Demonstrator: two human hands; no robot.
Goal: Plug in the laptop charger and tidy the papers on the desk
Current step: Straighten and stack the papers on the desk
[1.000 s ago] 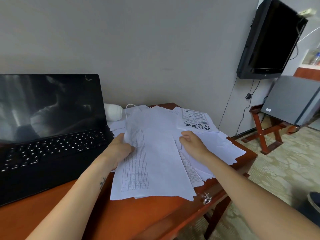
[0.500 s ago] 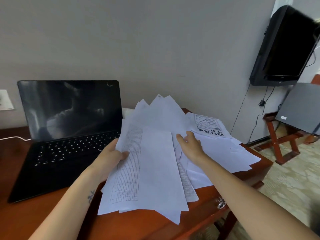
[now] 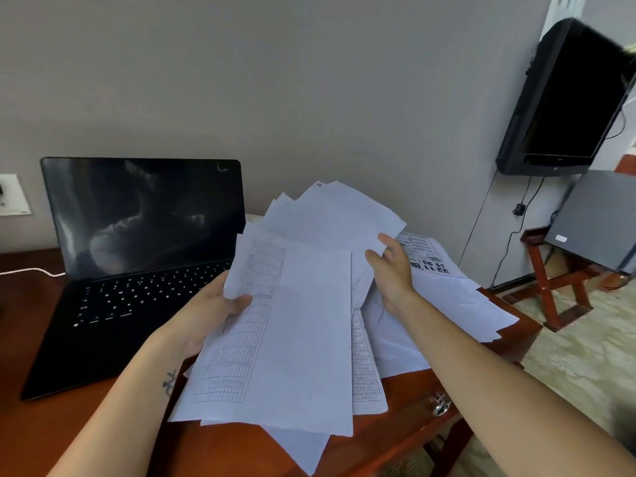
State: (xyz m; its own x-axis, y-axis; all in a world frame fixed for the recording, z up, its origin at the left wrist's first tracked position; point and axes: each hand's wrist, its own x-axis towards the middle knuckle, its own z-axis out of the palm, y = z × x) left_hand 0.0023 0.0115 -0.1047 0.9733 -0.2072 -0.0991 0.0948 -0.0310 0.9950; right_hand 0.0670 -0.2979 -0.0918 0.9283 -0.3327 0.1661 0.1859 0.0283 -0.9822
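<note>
At the desk's [image 3: 86, 425] middle, the left hand [image 3: 210, 311] pinches a fanned sheaf of papers [image 3: 292, 339] by its left edge, thumb on top. The right hand [image 3: 392, 270] curls its fingers round the upper sheets at 1 o'clock. Loose sheets [image 3: 464, 304] at 3 o'clock overhang the desk's right edge. The open black laptop [image 3: 137, 235] stands just beside the sheaf at 10 o'clock. A white cable [image 3: 31, 270] trails off at 9 o'clock, below a wall socket plate [image 3: 13, 194]. Bare wood shows at 7 o'clock.

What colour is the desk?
Reddish-brown wood with a slight sheen; the desk shows best in the head view.
</note>
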